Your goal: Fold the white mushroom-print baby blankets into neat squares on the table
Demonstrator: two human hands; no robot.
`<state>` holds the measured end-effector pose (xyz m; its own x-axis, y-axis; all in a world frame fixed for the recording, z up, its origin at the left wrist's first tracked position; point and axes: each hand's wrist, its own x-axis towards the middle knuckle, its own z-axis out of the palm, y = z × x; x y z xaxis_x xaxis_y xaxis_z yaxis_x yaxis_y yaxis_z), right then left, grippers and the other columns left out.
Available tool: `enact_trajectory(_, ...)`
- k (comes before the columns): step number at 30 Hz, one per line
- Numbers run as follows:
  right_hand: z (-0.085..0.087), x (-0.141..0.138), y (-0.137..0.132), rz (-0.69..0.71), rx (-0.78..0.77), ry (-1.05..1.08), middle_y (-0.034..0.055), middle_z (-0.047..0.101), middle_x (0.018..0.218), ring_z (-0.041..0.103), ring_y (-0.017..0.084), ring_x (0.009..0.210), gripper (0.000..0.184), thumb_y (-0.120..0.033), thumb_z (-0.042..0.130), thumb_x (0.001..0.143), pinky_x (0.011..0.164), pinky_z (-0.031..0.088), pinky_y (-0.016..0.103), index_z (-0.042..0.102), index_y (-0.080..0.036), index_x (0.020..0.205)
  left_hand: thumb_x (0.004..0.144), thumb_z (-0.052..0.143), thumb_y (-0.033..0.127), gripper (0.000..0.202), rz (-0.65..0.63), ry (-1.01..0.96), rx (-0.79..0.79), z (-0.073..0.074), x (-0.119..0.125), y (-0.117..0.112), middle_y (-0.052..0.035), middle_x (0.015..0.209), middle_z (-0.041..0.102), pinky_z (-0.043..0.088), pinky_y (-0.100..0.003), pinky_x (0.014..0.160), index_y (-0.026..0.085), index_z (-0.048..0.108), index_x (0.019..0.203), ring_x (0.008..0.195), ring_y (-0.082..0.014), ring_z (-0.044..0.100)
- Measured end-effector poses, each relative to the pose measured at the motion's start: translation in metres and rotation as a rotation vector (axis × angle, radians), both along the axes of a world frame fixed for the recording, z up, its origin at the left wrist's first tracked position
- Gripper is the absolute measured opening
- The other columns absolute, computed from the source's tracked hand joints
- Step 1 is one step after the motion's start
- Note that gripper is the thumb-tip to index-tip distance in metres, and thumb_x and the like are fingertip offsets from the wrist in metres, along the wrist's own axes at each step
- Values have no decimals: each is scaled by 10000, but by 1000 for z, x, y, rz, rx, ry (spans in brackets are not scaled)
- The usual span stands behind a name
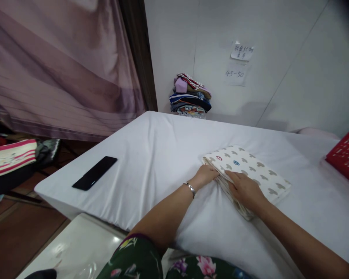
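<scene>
A folded cream cloth (251,166) printed with grey shapes lies on the white-covered table (151,155). My left hand (206,173), with a bracelet on its wrist, grips the cloth's near left edge, fingers tucked under the fold. Beside it, my right hand (244,188) rests on the cloth's near edge with fingers curled over the layers. Both hands touch the cloth.
A black phone (94,173) lies near the table's left edge. A stack of folded clothes (190,95) sits at the far side against the white wall. A red basket (346,155) stands at the right. A purple curtain (61,66) hangs to the left.
</scene>
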<state>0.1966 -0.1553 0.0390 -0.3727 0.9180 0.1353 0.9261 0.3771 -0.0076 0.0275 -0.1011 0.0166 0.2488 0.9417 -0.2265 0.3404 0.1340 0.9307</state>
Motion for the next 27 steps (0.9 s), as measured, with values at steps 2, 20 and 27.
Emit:
enact_trajectory(2, 1, 0, -1, -6, -14, 3, 90, 607, 1130, 546, 235, 992, 406, -245, 346, 857, 676, 424, 308, 468, -191, 1241, 676, 558, 197, 176, -58, -105, -125, 5, 2, -4, 44, 452, 454, 260, -191, 405, 146, 509, 515, 406, -56, 349)
enact_trajectory(20, 1, 9, 6, -19, -89, 23, 131, 610, 1123, 554, 249, 1002, 482, -209, 343, 847, 743, 439, 344, 418, -160, 1321, 700, 533, 251, 344, -361, 377, 249, 17, -4, -17, 16, 947, 668, 442, -247, 728, 293, 648, 1022, 858, -188, 585)
enact_trajectory(27, -2, 7, 6, -43, -24, -62, 117, 625, 1075, 561, 242, 950, 518, -121, 357, 807, 663, 430, 312, 402, -176, 1320, 689, 554, 251, 363, -401, 550, 337, 15, -3, -18, 8, 1049, 651, 442, -269, 751, 308, 604, 1045, 920, -215, 591)
